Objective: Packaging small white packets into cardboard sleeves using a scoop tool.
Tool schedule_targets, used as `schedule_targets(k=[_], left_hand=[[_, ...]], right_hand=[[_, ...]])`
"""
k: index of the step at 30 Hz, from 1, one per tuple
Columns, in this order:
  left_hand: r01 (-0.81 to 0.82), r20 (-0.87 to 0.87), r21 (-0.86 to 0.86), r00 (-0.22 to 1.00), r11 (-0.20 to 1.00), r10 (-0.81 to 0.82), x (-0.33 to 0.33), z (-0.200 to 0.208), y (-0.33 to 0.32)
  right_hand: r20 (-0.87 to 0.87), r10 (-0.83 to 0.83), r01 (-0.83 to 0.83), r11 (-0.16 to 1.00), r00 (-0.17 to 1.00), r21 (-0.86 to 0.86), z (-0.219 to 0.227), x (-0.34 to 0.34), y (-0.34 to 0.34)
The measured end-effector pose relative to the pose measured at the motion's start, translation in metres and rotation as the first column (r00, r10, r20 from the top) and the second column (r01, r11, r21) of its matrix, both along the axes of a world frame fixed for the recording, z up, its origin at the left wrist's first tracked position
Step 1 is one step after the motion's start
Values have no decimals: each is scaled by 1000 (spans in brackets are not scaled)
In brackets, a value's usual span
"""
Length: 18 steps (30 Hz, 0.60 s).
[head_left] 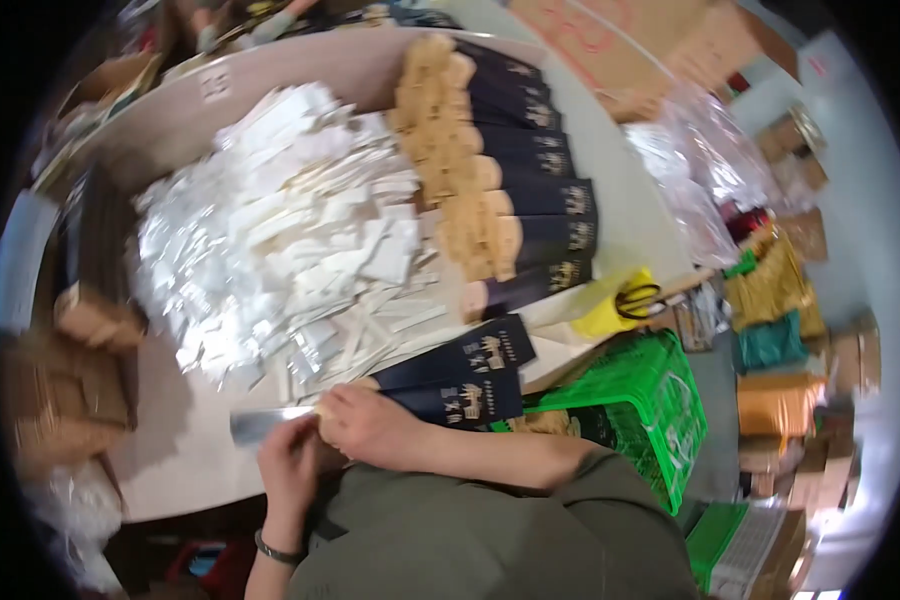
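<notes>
Both hands, the left and the right, meet beside a silvery strip at the table's near edge; their exact grip is unclear. Dark gold-printed sleeves lie just beyond the right hand. Farther back, a heap of white slips sits between clear plastic bags and a row of tan-ended dark sleeves. At right stands a green crate.

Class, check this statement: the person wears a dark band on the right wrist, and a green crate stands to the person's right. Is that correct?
Not quite: the head view shows the dark band on the wrist of the left hand, not the right hand. The green crate does stand to the person's right.
</notes>
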<state>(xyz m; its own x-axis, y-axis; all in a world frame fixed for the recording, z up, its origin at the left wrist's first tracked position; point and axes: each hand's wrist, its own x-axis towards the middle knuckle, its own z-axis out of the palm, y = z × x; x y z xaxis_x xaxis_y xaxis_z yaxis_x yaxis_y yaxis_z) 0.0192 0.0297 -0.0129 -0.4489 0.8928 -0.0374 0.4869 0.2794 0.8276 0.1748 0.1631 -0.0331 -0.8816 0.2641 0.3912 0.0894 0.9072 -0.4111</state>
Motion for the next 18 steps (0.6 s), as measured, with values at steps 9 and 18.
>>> schedule_targets(k=[9,18], left_hand=[[194,-656,-87,727,977,-203,-35,8,-18],[429,360,-160,864,889,-353,-5,53,11]], right_hand=[[6,268,-267,963,964,-32,46,-13,12],[326,-7,-10,999,945,49,109,88,129]])
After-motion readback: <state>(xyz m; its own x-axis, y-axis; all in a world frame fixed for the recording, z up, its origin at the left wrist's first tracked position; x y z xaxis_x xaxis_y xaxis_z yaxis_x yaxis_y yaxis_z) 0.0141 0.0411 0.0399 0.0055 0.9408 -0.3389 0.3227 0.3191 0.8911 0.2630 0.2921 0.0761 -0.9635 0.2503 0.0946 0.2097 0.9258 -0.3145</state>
